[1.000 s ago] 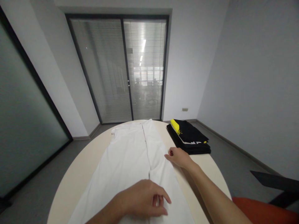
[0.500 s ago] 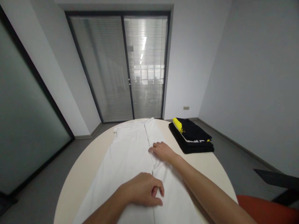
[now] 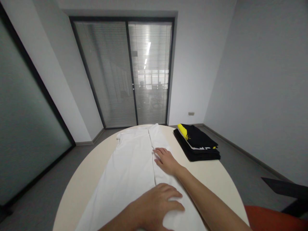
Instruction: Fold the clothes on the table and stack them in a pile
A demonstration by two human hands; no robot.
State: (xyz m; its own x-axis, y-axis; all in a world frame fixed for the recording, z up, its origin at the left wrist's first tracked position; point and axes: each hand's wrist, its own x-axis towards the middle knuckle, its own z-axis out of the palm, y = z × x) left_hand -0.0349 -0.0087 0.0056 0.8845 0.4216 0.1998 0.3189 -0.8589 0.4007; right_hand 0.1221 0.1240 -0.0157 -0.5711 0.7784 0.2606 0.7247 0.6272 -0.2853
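A white garment, seemingly a T-shirt (image 3: 127, 163), lies lengthwise on the round table, its right side folded inward so that an edge runs down its middle. My right hand (image 3: 167, 161) rests on the folded strip, fingers stretched out by that edge. Nearer to me, my left hand (image 3: 160, 203) is over the lower part of the cloth with its fingers spread and thumb apart. Neither hand grips the fabric. The garment's near end runs out of the picture, partly hidden under my left hand and forearm.
A stack of folded black clothes (image 3: 196, 141), the top one with a yellow patch, sits at the table's right edge. The pale round table (image 3: 83, 179) ends in a curved rim. A red-orange chair (image 3: 271, 218) stands at the lower right. Glass doors (image 3: 122, 73) are beyond.
My left hand has moved right and nearer to me, its curled fingers now spread. My right hand's fingers have straightened, staying near the fold. The view has tilted slightly upward.
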